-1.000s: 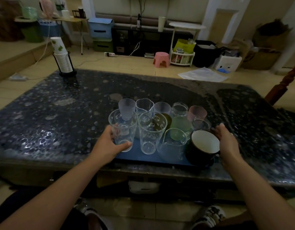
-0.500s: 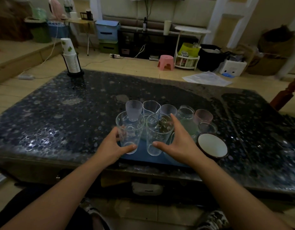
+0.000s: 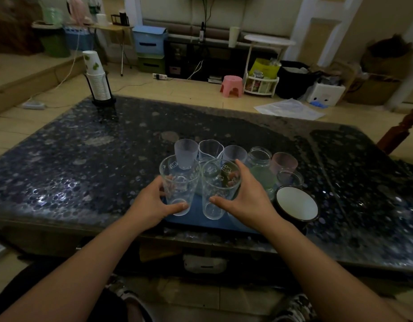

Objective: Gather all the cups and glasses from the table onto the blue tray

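We see the blue tray point(image 3: 193, 220) lying at the near edge of the dark table point(image 3: 73, 173), crowded with glassware; in its front row stand two tall clear tumblers, and each of our hands is on one; the left hand point(image 3: 152, 204) curls around the left tumbler point(image 3: 179, 182), thumb across its base and fingers behind the wall; the right hand point(image 3: 246, 201) wraps the right tumbler point(image 3: 220, 187) likewise, thumb low at the front, fingers high on the far side. Both glasses stand upright, rims touching or nearly so; whether their bases rest on the tray or are lifted just clear we cannot tell. Behind them sit a frosted cup point(image 3: 186, 152), more clear cups, a glass jar point(image 3: 259, 156) and a pinkish cup point(image 3: 284, 161); at the right a dark mug point(image 3: 296, 205) with a white inside sits at the tray's edge. We judge the gathering nearly finished, this step being a tidying of the front pair; next we need to settle both tumblers flat without knocking their neighbours, then release. Far off at the table's left corner stands a stack of paper cups point(image 3: 97, 77) in a holder; whether it counts is unclear.
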